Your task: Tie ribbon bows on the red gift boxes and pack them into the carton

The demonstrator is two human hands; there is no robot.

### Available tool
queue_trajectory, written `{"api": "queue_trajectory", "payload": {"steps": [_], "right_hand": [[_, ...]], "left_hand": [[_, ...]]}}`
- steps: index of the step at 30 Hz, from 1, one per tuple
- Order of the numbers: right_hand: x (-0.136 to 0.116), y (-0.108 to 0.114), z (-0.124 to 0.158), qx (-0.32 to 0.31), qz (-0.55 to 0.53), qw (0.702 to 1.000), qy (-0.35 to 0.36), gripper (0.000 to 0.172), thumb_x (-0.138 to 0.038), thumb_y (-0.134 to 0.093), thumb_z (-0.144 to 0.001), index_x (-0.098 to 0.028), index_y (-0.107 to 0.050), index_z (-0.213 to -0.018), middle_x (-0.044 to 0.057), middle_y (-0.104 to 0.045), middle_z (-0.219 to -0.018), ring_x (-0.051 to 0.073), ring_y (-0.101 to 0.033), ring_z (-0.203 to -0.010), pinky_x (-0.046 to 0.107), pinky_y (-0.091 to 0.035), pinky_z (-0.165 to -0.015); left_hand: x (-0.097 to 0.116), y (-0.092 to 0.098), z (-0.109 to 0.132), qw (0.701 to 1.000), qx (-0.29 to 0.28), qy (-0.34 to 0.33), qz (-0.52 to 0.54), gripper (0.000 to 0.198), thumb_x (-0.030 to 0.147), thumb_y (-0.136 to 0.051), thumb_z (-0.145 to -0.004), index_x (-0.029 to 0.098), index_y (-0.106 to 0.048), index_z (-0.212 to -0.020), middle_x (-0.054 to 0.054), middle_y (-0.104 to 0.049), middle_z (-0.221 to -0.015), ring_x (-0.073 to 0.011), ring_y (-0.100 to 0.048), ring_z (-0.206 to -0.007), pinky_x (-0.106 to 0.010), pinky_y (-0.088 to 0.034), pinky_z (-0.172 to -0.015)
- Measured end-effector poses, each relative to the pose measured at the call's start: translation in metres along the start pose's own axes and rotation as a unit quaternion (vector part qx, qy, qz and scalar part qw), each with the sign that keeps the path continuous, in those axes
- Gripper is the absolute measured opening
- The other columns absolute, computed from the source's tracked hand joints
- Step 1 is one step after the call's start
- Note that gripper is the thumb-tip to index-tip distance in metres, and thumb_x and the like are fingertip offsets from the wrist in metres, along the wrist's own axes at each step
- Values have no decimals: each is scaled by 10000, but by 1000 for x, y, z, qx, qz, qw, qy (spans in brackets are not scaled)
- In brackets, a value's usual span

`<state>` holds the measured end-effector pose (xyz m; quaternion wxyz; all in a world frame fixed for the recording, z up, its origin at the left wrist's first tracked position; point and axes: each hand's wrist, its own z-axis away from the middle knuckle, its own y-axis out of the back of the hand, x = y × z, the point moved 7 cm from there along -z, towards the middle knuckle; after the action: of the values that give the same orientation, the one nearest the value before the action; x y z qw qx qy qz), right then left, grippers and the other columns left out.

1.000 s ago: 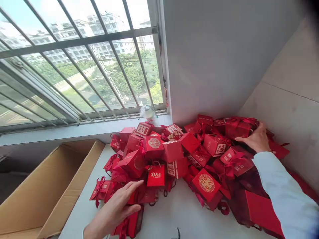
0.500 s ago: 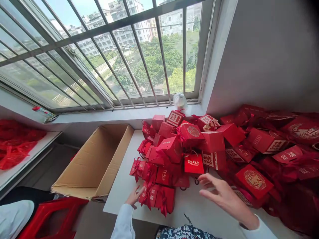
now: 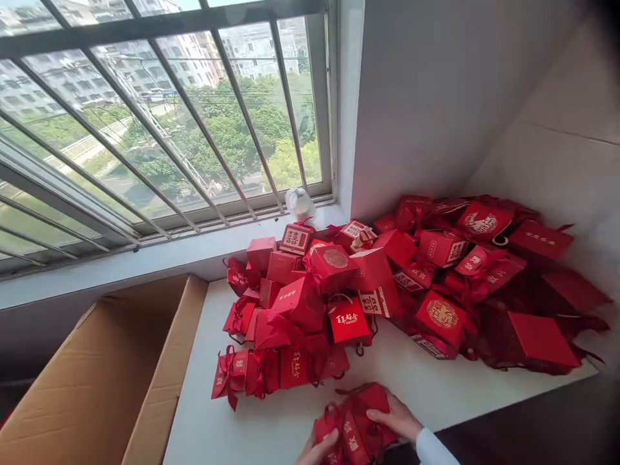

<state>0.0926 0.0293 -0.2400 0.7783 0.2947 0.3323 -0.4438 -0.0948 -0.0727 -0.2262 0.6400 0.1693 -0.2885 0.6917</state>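
Near the front edge of the white table (image 3: pixel 232 429), both hands grip a small bunch of red gift boxes (image 3: pixel 356 426) with dark red ribbons and pale lettering. My left hand (image 3: pixel 317 451) closes on their left end, its thumb on top and the other fingers mostly hidden. On the right end, my right hand (image 3: pixel 397 418) is closed with its thumb over the top. Behind them lies a heap of similar boxes, among them a bright red box with gold characters (image 3: pixel 349 321) and a short row of ribboned boxes (image 3: pixel 261 373).
An open cardboard box (image 3: pixel 162 374) stands against the table's left side. More red boxes (image 3: pixel 440 316) are piled to the right, by the grey wall (image 3: pixel 416 97). A barred window (image 3: pixel 194 129) is behind, with a whitish plastic bag (image 3: pixel 299 203) on its sill.
The front bunch of boxes has been taken hold of by both hands and drawn away from the heap, toward me. My right hand has closed. The view has swung right.
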Motion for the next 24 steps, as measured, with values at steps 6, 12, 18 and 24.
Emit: {"api": "queue_trajectory", "payload": {"steps": [6,12,18,24], "right_hand": [[39,154,10,221,-133,964,-72,809,-705,-500,-631,-175,-480,-1242,123,-623,-1202,278,-609,-1096,330,-539,-842],[28,187,72,449,13,886,-115,832,-686,-358,-746,-86,-384,-1322,265,-452,-1327,410,-422,-1259,531,-371,-1026],[-56,39,46,144,80,973,164,351,-512,-439,-813,-257,-567,-1017,109,-589,-1145,302,-541,-1127,422,-436,-965],[-64,-64,-46,59,-2,996,68,602,-603,-559,-655,-203,-557,-1105,120,-583,-1191,342,-430,-1258,470,-342,-1042]], "left_hand": [[93,-142,-53,949,-81,-78,-294,740,384,-531,-779,467,-168,-1418,24,-503,-1361,-213,-520,-1219,-344,-474,-930],[104,-113,-52,932,11,-55,-359,676,344,-603,-754,226,-386,-1383,-169,-542,-1281,-303,-512,-1214,-407,-473,-920],[84,97,73,928,192,-17,-318,551,668,-439,-716,163,-613,-851,-101,-678,-853,-289,-639,-918,-397,-491,-870],[118,264,113,827,499,-6,-260,772,532,-524,-728,61,-315,-1303,-275,-395,-1359,-374,-380,-1292,-463,-394,-980]]}}
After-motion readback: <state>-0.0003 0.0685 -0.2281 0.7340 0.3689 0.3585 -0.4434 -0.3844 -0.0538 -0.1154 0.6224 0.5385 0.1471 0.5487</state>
